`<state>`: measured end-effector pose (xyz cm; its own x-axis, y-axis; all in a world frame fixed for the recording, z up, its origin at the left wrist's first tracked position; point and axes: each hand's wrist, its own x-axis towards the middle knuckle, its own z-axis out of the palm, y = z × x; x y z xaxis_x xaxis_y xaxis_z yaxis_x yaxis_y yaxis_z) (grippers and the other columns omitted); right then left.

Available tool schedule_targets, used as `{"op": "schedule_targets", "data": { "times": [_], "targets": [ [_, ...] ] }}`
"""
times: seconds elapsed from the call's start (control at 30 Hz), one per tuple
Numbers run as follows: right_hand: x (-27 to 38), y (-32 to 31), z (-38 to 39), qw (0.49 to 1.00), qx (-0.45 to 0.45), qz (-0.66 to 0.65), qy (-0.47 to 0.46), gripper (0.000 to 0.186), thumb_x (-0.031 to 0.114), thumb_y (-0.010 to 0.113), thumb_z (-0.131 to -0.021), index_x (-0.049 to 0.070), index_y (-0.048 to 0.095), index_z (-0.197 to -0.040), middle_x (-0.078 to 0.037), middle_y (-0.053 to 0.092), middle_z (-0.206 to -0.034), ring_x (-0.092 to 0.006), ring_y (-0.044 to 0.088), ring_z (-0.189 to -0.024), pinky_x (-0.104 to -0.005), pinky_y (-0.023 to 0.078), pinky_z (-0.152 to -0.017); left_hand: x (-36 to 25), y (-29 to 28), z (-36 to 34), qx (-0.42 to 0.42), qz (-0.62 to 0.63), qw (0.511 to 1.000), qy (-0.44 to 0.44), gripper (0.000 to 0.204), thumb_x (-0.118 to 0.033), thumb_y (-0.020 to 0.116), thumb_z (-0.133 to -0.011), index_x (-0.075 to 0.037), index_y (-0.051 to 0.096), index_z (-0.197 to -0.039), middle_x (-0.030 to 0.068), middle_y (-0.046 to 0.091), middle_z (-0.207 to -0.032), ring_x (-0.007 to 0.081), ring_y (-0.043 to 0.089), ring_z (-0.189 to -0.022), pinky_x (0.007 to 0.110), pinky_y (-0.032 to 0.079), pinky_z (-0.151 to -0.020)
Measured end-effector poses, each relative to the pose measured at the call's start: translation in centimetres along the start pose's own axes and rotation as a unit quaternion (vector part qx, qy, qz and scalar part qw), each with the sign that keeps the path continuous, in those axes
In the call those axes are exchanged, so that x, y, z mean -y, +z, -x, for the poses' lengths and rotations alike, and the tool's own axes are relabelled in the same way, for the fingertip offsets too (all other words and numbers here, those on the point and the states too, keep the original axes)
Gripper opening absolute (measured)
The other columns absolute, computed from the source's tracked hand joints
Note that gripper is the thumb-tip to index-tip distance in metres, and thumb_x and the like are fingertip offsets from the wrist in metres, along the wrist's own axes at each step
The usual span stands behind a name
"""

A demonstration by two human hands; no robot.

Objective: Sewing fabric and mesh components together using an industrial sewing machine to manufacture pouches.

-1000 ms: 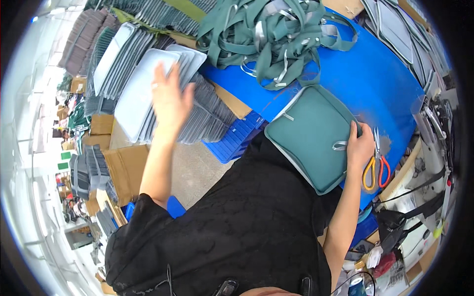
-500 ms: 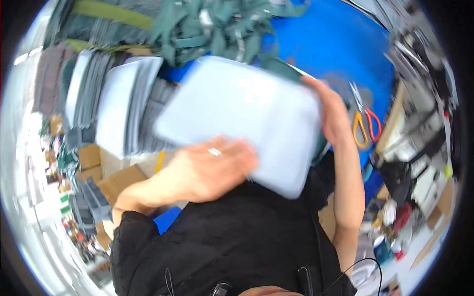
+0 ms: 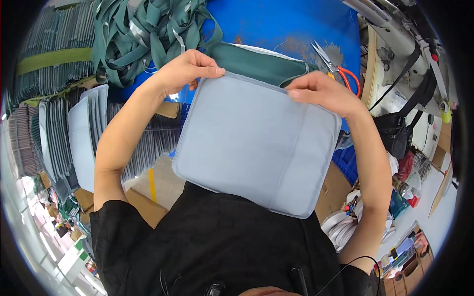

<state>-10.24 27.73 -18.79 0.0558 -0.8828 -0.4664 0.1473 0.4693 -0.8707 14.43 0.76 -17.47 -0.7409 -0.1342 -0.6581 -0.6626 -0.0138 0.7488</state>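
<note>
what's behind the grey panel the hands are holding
Past the top edge of the grey panel, part of a green fabric piece shows on the blue tabletop; whatever the panel covers is hidden.

So both arms are up and bent, elbows out wide. Left forearm [image 3: 129, 121] runs from the near left toward the far middle, and the right forearm [image 3: 371, 155] leans in from the near right, so the two hands face each other. Left hand [image 3: 185, 72] is in a pinch, thumb [image 3: 213, 72] pointing right with the fingers curled. Right hand [image 3: 327, 93] pretty much mirrors it, thumb [image 3: 299, 95] pointing left. There's a fair gap between the hands, and the left one's slightly farther out.
</note>
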Motion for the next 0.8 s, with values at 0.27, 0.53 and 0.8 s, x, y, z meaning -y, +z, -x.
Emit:
{"op": "schedule_targets", "data": {
  "times": [0.27, 0.53, 0.8],
  "targets": [
    [-1.3, 0.4, -6.2, 0.834, -0.221, 0.456, -0.218, 0.023, 0.033, 0.079, -0.088, 0.010, 0.082, -0.092, -0.006, 0.072, -0.112, -0.0245, 0.064, -0.105, -0.0389, 0.052, -0.085, 1.8, -0.6, -3.6, -0.269, -0.427, 0.803, 0.316, 0.021, -0.023, 0.071, -0.093, -0.004, 0.079, -0.091, 0.0047, 0.077, -0.106, 0.0301, 0.069, -0.095, 0.039, 0.056, -0.084],
    [0.3, 0.8, -3.7, 0.854, -0.264, 0.374, -0.247, 0.019, 0.025, 0.076, -0.092, 0.006, 0.079, -0.095, -0.010, 0.075, -0.097, -0.0276, 0.070, -0.080, -0.0372, 0.054, -0.070, -2.4, -0.6, -0.4, -0.274, -0.437, 0.793, 0.324, 0.014, -0.014, 0.075, -0.091, -0.001, 0.078, -0.096, 0.0083, 0.078, -0.102, 0.0281, 0.072, -0.100, 0.039, 0.054, -0.096],
    [4.0, 2.8, 4.6, 0.829, -0.300, 0.384, -0.275, 0.015, 0.016, 0.084, -0.084, 0.005, 0.077, -0.093, -0.008, 0.071, -0.094, -0.0230, 0.065, -0.072, -0.0330, 0.051, -0.064, -8.9, 2.3, 4.9, -0.184, -0.292, 0.870, 0.351, 0.012, -0.002, 0.081, -0.083, 0.000, 0.079, -0.095, 0.0148, 0.077, -0.104, 0.0265, 0.075, -0.105, 0.035, 0.058, -0.091]
  ]
}}
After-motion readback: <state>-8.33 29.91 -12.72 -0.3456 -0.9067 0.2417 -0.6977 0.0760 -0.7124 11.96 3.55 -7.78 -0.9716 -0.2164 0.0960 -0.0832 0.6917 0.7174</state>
